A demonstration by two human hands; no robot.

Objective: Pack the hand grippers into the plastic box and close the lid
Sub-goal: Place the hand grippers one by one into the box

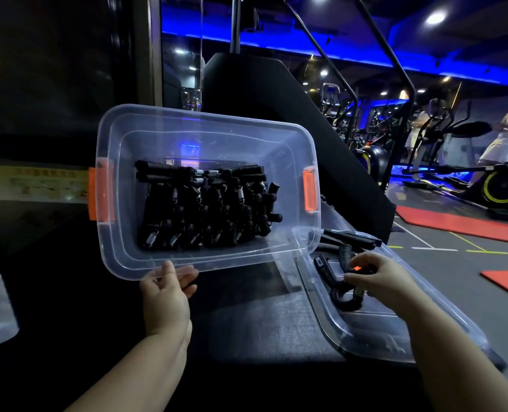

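Note:
A clear plastic box [119, 135] with orange latches [310, 190] is tilted up toward me, its open top facing the camera. Several black hand grippers [205, 209] with metal springs lie packed against its bottom. My left hand [166, 292] grips the box's near rim and holds it tilted. The clear lid [374, 337] lies flat to the right, partly under the box corner. Loose black hand grippers [348, 242] rest on the lid. My right hand [380, 281] is closed on one of them [343, 295], fingers around its handle.
Box and lid sit on a dark padded bench surface [261, 322]. A black angled machine panel [276, 129] rises behind. Exercise bikes [496, 188] and two people stand at the far right on a grey floor with red mats [470, 224].

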